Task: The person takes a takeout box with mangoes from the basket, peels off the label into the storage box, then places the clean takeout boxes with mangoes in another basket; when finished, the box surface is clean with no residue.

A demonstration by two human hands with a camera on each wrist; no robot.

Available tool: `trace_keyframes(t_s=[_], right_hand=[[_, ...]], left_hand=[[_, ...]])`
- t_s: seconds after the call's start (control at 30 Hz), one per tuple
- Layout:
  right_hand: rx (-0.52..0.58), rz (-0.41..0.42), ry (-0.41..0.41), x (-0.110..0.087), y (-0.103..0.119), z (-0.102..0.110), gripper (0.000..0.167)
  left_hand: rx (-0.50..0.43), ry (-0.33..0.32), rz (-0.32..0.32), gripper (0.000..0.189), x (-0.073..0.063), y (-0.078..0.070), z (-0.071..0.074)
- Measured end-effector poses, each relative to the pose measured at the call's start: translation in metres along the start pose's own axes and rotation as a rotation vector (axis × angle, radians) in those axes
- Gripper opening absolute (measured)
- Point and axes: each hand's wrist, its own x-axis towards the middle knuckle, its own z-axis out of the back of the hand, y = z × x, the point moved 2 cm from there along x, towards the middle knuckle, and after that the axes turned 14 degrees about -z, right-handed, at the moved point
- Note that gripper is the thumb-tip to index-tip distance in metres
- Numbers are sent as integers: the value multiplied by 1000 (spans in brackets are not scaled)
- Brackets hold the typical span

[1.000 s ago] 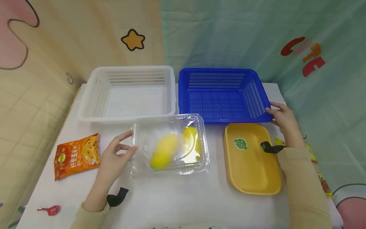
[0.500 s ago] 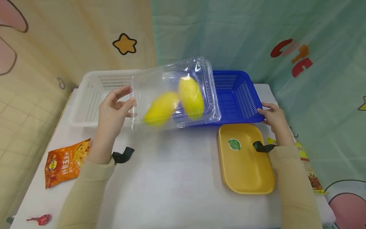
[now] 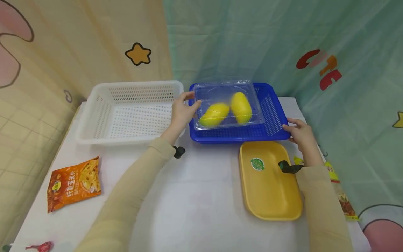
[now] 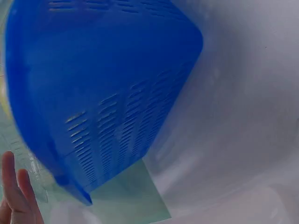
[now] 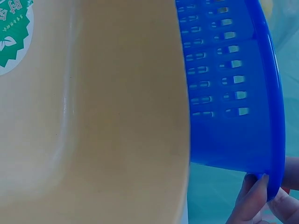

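Observation:
My left hand (image 3: 182,112) pinches the left edge of a clear plastic box (image 3: 217,93) with two yellow mangoes (image 3: 241,107) inside. The box lies over the opening of the blue basket (image 3: 270,136); whether it rests on anything there I cannot tell. At the basket's right front corner, my right hand (image 3: 301,134) grips the rim. The right wrist view shows its fingers (image 5: 254,198) and thumb on either side of that blue rim. In the left wrist view the basket's outer wall (image 4: 112,70) hides most of the box, and only a few fingers (image 4: 16,191) show.
A white basket (image 3: 135,138) stands left of the blue one. The yellow tray (image 3: 272,185) sits in front, under my right forearm. An orange snack bag (image 3: 73,183) and a red-wrapped lollipop (image 3: 44,246) lie at left. Another snack packet (image 3: 344,204) lies at the right edge.
My left hand has carried the box with the mangoes from the table's middle up, back and to the right, over the blue basket. My right hand has stayed on the basket's rim.

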Motion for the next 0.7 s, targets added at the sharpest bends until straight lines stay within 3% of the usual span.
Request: trace_keyframes(t_s=[0.2,0.53,0.7], right_hand=[[-14,8,-1,-1,0,-1,66],[-13,-16,-15,-2,-1,-1,66],[-18,-18,-9,-1,-1,-2,68]], left_hand=[[205,74,-66,48,-2,10,-18],[517,229,-170,46,-8,2,-32],[578,258,-209,36,-11,1,-35]])
